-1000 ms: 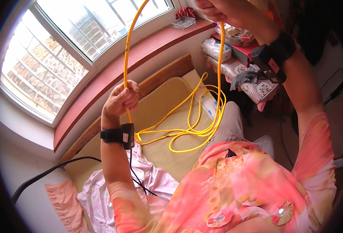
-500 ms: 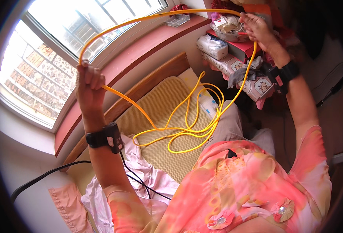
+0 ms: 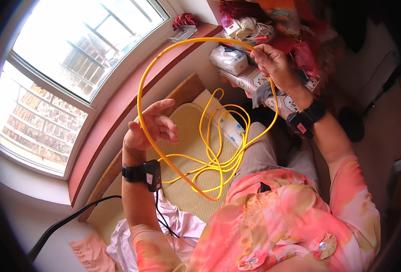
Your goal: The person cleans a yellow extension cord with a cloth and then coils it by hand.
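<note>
Thin yellow cable [image 3: 139, 97], arched high, loose loops over woven mat.

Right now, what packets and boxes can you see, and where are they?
Soft white packet: on the patterned table, left of the right hand; puffy, rectangular.
Small white box: behind it; red patch.
Orange bag: top, upright.
Clear box: on the red windowsill.

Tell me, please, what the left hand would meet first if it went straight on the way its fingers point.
Probably the yellow cable arching just past the left hand, then the red window sill; depth is hard to judge in this view.
</note>
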A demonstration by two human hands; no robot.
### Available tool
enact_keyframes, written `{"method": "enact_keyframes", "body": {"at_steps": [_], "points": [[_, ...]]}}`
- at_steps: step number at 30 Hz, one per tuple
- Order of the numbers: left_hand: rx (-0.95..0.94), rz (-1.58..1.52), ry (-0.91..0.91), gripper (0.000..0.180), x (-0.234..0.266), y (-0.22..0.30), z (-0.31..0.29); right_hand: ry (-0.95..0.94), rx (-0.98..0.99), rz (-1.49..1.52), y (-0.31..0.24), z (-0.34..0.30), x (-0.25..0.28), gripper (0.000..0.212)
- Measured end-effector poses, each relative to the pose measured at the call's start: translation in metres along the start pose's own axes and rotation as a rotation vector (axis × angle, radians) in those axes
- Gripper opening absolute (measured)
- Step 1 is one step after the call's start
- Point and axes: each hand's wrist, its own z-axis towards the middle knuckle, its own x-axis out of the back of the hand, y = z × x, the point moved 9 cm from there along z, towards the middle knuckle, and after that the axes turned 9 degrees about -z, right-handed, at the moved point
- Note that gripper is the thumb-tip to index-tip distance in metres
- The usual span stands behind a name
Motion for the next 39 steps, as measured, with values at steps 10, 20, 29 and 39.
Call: {"method": "enact_keyframes", "body": {"at_steps": [10, 20, 29, 39], "points": [[-0.059, -0.016, 0.246, 0.035, 0.002, 0.037, 0.023, -0.018, 0.092, -0.187, -0.02, 0.004, 0.005, 0.02], [-0.638, -0.165, 0.256, 0.052, -0.056, 0.159, 0.005, -0.217, 0.111, -0.529, 0.075, -0.028, -0.049, 0.023], [-0.75, 0.246, 0.978, 0.035, 0.046, 0.19, -0.089, -0.348, 0.081, -0.557, 0.143, -0.105, -0.069, 0.019], [0.165, 0.662, 0.785, 0.03, 0.071, -0.012, 0.007, -0.23, 0.444, -0.381, -0.012, -0.075, -0.114, 0.016]]}}
